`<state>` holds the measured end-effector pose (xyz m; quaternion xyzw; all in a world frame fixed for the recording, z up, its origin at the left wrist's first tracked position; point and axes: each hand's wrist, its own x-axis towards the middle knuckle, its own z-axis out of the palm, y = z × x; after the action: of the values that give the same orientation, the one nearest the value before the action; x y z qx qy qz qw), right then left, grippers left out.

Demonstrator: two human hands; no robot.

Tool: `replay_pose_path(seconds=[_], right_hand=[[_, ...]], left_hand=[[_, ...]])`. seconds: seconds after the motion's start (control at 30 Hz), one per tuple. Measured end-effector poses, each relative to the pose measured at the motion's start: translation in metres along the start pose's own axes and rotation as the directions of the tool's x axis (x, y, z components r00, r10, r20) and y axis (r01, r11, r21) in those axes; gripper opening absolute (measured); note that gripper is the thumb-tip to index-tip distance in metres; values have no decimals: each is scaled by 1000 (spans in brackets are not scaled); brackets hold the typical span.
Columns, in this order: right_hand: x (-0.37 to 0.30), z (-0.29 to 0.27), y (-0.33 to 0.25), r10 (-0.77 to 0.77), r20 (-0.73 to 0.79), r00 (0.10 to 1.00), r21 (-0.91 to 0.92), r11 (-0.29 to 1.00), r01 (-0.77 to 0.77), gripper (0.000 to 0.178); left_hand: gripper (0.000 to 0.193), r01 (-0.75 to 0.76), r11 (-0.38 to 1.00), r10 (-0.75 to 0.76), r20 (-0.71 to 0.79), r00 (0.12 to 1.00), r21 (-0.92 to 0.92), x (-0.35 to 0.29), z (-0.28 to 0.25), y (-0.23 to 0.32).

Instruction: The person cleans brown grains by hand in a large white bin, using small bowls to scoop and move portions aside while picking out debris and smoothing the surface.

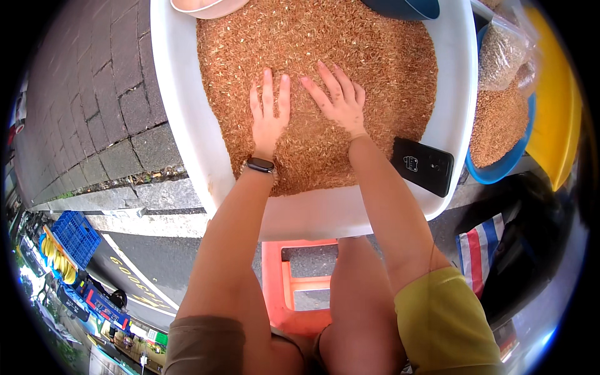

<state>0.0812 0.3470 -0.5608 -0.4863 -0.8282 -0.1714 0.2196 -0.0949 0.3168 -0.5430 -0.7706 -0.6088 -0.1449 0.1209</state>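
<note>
A big white round tray [187, 119] holds a wide heap of brown grain [350, 44]. My left hand [269, 115] lies flat on the grain, fingers together and pointing away, with a dark watch [260, 165] on its wrist. My right hand [337, 100] rests palm down on the grain just to the right, fingers spread. Neither hand holds anything. A black phone [424, 165] lies on the bare white rim beside my right forearm.
A blue bowl [506, 164] of more brown grain and a clear bag of grain [500, 56] sit at the right, with a yellow container [556, 106] beyond. An orange plastic stool [284, 287] stands under the tray. Grey paving lies to the left.
</note>
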Motion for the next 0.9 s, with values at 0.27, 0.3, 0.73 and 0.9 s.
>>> replay_pose_path(seconds=[0.27,0.3,0.73,0.9], right_hand=[[22,-48,-11,110,403,909,297,924,-243,65],[22,-44,-15,123,383,915,279,929,-242,71],[46,-46,8,104,933,344,234,550,-802,56],[63,-52,2,-64,944,325,155,953,-262,58]], left_hand=[[78,862,377,-771,401,495,-338,19,-44,93],[78,860,379,-767,404,499,-342,22,-51,95],[69,676,-675,-232,955,187,-296,63,-144,27],[73,824,430,-250,828,502,-370,8,-113,-3]])
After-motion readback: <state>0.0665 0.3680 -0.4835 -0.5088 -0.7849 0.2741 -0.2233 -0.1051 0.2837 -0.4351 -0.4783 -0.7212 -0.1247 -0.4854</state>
